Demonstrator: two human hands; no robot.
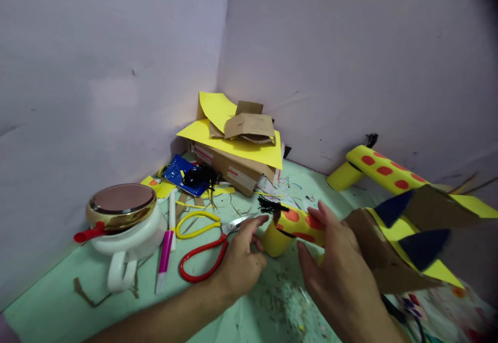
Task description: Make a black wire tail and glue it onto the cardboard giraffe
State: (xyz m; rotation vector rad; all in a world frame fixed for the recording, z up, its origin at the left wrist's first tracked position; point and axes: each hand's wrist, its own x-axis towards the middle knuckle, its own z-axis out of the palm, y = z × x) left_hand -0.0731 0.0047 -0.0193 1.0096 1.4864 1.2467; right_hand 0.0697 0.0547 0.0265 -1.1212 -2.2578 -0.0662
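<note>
A yellow paper-tube figure (298, 222) with orange-red spots and a black yarn tuft stands on an upright yellow tube leg (277, 241). My right hand (342, 262) is around its spotted body, thumb on the near side and fingers over the top. Just left of the leg, my left hand (246, 257) reaches forward with its index finger stretched out, holding nothing I can see. Scissors (229, 226) with one yellow and one red handle lie beside it, their blade tips partly behind that hand. Brown cardboard with yellow paper and dark blue triangles (424, 248) extends right of my right hand.
A similar spotted figure (383, 169) stands at the back right. Cardboard and yellow sheets (241, 148) are piled in the wall corner. At left are a white mug (146, 234) with a gold-rimmed lid, a magenta marker (165, 252), a blue packet (181, 174) and black yarn (200, 176).
</note>
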